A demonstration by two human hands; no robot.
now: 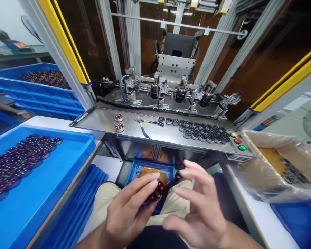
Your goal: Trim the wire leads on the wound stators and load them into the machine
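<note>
While we look down over our lap, our left hand (126, 211) pinches a small wound stator (157, 191) with red coils between the thumb and the curled fingers, holding it low in front of the steel shelf (101, 121). Our right hand (199, 207) hovers just beside it with the fingers spread and loose, gripping nothing; we cannot tell whether a fingertip touches the stator. Behind the hands, a small blue bin (145, 166) sits under the shelf. On the shelf lie two more stators (119, 122), a pair of pliers (146, 124) and a band of black rings (202, 131), with three coloured buttons (237, 140) at its right end. To our left, a blue tray (54, 173) carries rows of wound stators.
</note>
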